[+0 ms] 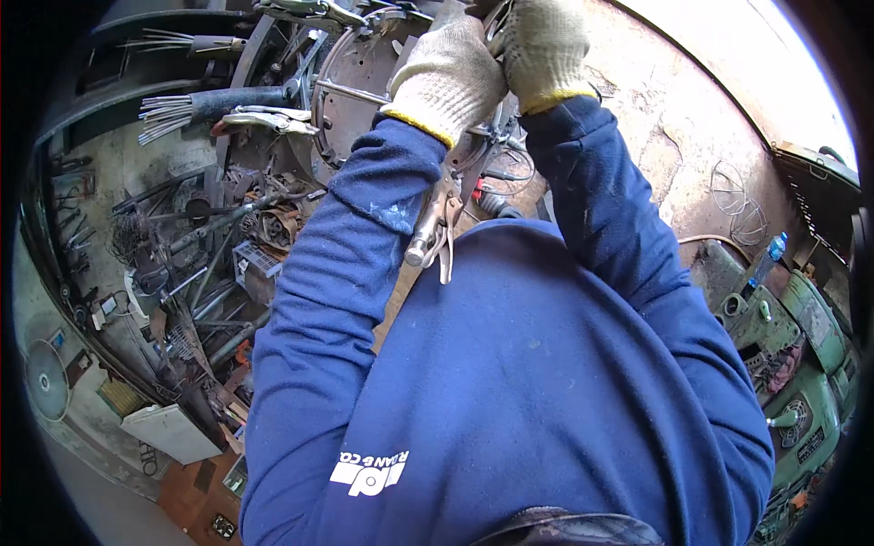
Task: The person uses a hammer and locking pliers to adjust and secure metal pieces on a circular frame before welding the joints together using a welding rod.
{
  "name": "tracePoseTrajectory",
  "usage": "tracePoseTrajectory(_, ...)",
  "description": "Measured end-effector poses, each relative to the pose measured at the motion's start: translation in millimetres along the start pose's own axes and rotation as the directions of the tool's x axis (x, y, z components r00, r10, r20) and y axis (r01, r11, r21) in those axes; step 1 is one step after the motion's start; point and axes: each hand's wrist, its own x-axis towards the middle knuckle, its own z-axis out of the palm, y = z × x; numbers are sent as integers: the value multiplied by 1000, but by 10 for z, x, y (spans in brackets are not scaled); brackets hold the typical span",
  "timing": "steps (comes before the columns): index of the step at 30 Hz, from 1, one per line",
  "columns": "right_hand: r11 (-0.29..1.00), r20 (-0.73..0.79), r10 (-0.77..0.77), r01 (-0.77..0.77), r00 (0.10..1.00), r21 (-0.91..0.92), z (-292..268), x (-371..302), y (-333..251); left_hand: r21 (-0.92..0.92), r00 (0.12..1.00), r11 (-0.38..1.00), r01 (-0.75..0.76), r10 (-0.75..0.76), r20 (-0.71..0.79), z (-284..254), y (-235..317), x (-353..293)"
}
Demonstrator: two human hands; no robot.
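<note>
Here on the navy sweatshirt (528, 364), a short line of white capitals (373, 457) shows up, with a chunky white logo (367, 477) tucked right against it, low on the garment's left side as seen here! And off to the sweatshirt's right, a green machine (824, 411) carries a dark nameplate (809, 445), its pale marks too small to read.

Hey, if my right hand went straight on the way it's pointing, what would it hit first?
No obstacle shows ahead of your gloved right hand, but it already reaches the picture's top edge, so I can't tell what lies beyond.
</note>
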Motion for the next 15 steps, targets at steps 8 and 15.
tracePoseTrajectory(8,980,-68,-22,8,997,-201,-18,95,27,106,1000,994,-28,27,9,109,-69,86)
tracePoseTrajectory(15,993,165,-26,6,986,120,-133,130,27,32,997,999,12,-14,70,-151,9,-60)
